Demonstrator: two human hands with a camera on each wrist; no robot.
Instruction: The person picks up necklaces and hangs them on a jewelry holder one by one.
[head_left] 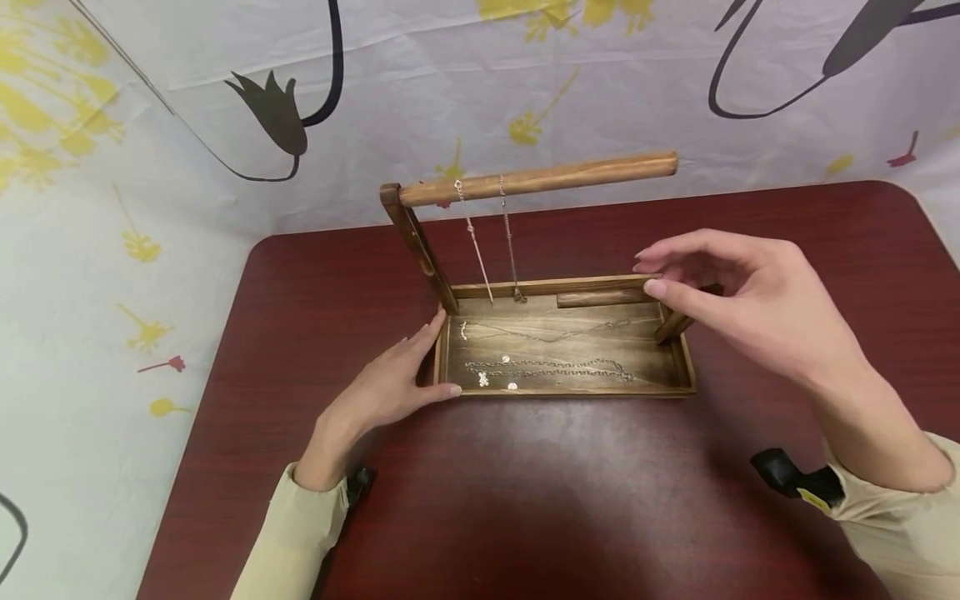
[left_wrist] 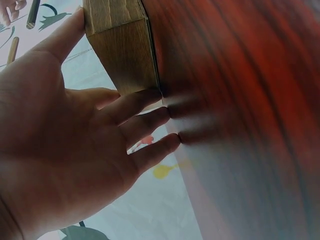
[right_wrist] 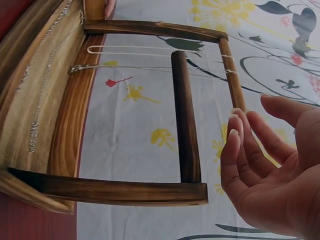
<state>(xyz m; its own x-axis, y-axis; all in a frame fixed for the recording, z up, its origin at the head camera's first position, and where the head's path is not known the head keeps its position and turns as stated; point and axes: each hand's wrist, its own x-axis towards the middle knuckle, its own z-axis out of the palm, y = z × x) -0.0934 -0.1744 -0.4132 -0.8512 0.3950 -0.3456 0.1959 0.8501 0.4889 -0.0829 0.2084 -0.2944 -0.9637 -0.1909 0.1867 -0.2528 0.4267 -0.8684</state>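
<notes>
A wooden jewelry stand has a shallow tray [head_left: 570, 393] as its base, a tall left post [head_left: 420, 250] and a top bar [head_left: 570, 177]. Two thin chains [head_left: 510, 237] hang from the bar's left part. My left hand [head_left: 386, 387] rests at the tray's left end, thumb at the front corner, fingers extended; in the left wrist view its fingertips meet the table beside the wooden end [left_wrist: 125, 55]. My right hand [head_left: 765, 308] hovers by the shorter right post [head_left: 675, 321], partly covering it, with loosely bent fingers and nothing held. A lower bar [right_wrist: 186, 120] extends from that post.
Inside the tray lie a long chain [head_left: 555, 364], a finer necklace [head_left: 547, 338] and several small silvery pieces [head_left: 483, 379]. The stand sits on a dark red table [head_left: 525, 492]. Behind hangs a white cloth [head_left: 420, 100] printed with flowers.
</notes>
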